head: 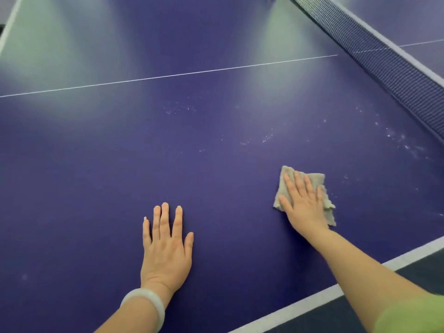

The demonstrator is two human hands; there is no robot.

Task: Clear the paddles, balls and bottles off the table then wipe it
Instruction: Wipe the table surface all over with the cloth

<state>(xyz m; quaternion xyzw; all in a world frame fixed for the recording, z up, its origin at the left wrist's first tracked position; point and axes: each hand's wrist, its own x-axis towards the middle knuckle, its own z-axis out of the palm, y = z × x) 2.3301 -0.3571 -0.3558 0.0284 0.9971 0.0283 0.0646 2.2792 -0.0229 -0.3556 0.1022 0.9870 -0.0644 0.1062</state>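
1. Left hand [165, 248] lies palm down on the bare tabletop [96, 188], fingers straight and slightly spread, grasping nothing.
2. Right hand [304, 203] lies flat on the cloth [317, 180], fingers extended and pressing it to the surface, not curled round it.
3. Cloth: beige-grey, coarse and fuzzy, roughly square, with a ragged, frayed right side. It sits near the white-bordered edge at lower right, between the left hand and the net. Its middle is hidden under the hand.
4. Tabletop: smooth, matt, dark blue-violet, with broad pale reflections across the far half.
5. A thin white centre line [168, 75] crosses the surface from the left edge toward the net [396, 75].
6. Net: dark fine mesh with a pale top band, running along the upper right; both ends are cut off.
7. A white border stripe [312, 299] marks the near right edge.
8. Whitish specks [266, 138] are scattered beyond the cloth and toward the net; their nature cannot be determined.
9. A pale, smooth bangle [146, 306] circles the left wrist; a light green sleeve [413, 316] shows at the lower right corner, blurred and cut off.
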